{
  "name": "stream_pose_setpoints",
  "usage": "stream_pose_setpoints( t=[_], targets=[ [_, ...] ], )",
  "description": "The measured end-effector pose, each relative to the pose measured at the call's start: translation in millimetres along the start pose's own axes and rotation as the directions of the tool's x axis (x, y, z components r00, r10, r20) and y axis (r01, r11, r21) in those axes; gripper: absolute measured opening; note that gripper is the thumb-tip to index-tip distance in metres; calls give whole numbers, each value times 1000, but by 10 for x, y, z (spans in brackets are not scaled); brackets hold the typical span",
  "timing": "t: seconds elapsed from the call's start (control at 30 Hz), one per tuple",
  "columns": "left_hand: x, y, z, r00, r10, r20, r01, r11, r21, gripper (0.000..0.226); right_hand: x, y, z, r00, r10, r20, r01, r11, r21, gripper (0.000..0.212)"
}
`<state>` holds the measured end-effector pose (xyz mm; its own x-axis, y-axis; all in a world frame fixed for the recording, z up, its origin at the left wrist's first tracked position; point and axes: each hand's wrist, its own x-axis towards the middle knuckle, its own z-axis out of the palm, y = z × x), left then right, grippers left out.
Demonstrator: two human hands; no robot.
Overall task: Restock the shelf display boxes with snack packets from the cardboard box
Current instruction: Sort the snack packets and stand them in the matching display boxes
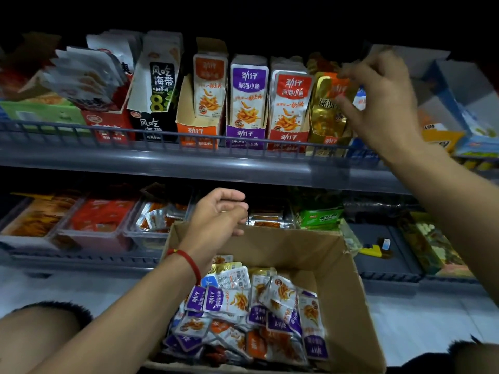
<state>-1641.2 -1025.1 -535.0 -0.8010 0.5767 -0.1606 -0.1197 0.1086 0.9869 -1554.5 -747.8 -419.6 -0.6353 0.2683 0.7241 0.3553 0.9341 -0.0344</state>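
Upper shelf [189, 160]: row of display boxes, packets standing upright, faces forward. Cardboard box [343, 268], open-topped, below: loose snack packets [229, 300] heaped flat at mixed angles, purple, orange and white. Gold display box [324, 125], far right of row: gold packet [328, 103] upright, long axis vertical. Right hand [378, 103] pinches its top edge; fingertips blurred. Left hand [218, 211] above the carton's rim, fingers loosely curled, holding nothing. Lower-shelf trays dim.
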Motion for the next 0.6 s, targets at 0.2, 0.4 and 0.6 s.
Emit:
stream_pose_setpoints(
  t=[0.2,0.4,0.6],
  targets=[
    [9,-283,137,990,-85,112,52,963,266,16,-742,-349,86,991,-80,110,61,984,170,20],
    [163,-944,172,950,-228,214,13,714,700,13,-1467,-497,320,871,-119,476,-14,964,267,18],
    [267,-1315,-96,965,-260,-22,65,157,985,35,-1654,-538,392,779,-190,597,15,958,286,19]
  ],
)
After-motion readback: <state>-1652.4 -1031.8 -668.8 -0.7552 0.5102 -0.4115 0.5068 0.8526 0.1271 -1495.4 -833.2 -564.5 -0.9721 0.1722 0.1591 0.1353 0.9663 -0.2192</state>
